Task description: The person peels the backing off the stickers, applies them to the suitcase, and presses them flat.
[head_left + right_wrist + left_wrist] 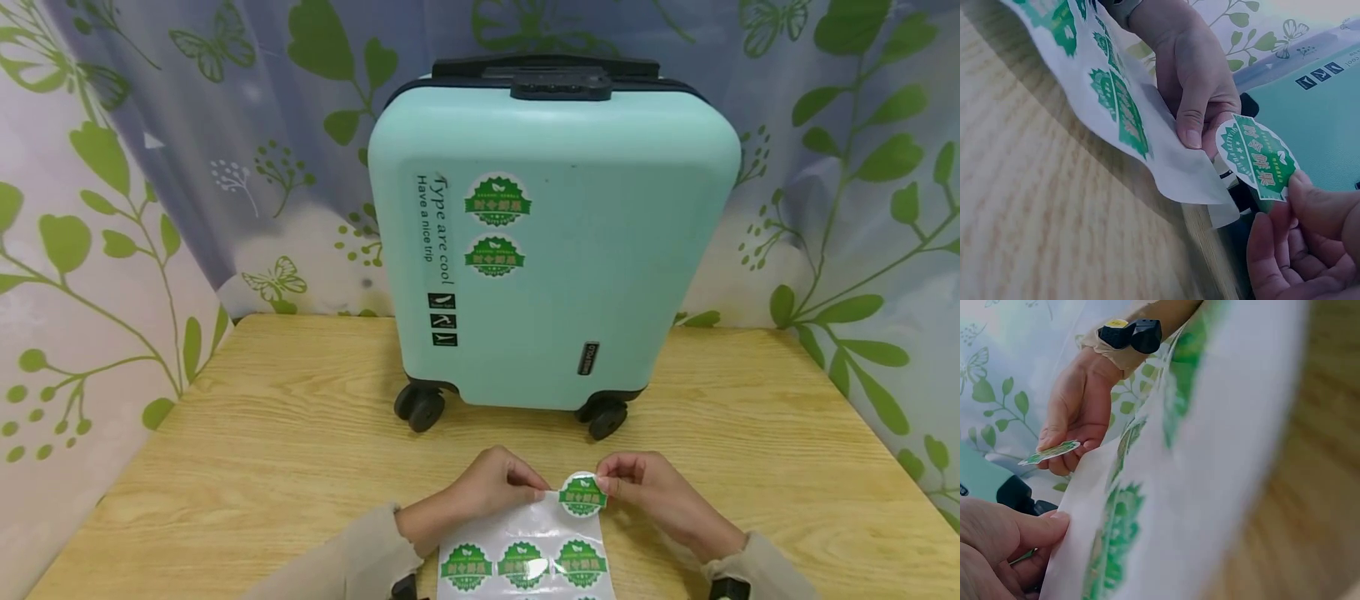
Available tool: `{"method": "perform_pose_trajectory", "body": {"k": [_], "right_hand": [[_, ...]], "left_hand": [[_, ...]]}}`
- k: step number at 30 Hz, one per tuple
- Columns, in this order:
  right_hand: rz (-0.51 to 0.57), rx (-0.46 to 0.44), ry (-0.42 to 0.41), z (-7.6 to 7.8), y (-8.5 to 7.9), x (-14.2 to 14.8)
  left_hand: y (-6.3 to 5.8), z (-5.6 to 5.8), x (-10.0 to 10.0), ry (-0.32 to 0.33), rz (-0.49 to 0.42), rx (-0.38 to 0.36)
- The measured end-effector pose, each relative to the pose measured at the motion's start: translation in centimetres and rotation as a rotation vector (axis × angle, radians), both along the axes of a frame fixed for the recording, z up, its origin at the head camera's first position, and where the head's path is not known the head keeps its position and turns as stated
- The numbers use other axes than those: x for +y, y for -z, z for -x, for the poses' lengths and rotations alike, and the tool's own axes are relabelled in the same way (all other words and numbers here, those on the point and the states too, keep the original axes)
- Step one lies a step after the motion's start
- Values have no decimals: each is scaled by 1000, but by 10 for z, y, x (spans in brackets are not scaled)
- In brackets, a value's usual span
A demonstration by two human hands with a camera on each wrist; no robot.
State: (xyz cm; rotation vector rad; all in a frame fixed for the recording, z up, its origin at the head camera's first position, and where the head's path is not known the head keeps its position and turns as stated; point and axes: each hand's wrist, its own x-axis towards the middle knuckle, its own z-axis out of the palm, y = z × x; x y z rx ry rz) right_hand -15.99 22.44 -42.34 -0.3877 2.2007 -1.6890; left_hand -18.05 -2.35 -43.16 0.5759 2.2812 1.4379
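Between thumb and fingertips my right hand [651,493] pinches a round green-and-white sticker [582,495] by its right edge. In the right wrist view the sticker [1259,157] appears free of the sheet. My left hand [491,487] grips the top edge of a white sticker sheet [517,524], thumb on its face. Rows of similar green stickers [523,566] remain on the sheet. Behind both hands stands a mint-green suitcase [592,225], upright on black wheels. Two matching stickers [497,201] are on its upper left front, one above the other.
The suitcase stands on a light wooden table [262,433] near its back edge. Curtains [300,167] with green leaf and butterfly prints hang behind and at the sides. Printed lettering [433,229] runs down the left of the suitcase, with a small dark badge [588,358] low on its front.
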Motion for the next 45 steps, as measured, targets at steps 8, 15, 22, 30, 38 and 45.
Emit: {"method": "perform_pose_trajectory", "body": {"k": [8, 15, 22, 30, 38, 45], "right_hand": [[21, -65, -5, 0, 0, -1], [-1, -86, 39, 2, -1, -3], [-50, -72, 51, 2, -4, -8], [-35, -33, 75, 4, -9, -13], [1, 1, 47, 9, -18, -18], [9, 42, 55, 12, -33, -20]], "left_hand": [[0, 1, 0, -9, -11, -46], [0, 2, 0, -1, -14, -57], [0, 7, 0, 23, -29, -55], [-6, 11, -2, 31, -19, -33], [-10, 17, -7, 32, -37, -29], [-20, 24, -14, 78, -137, -21]]}}
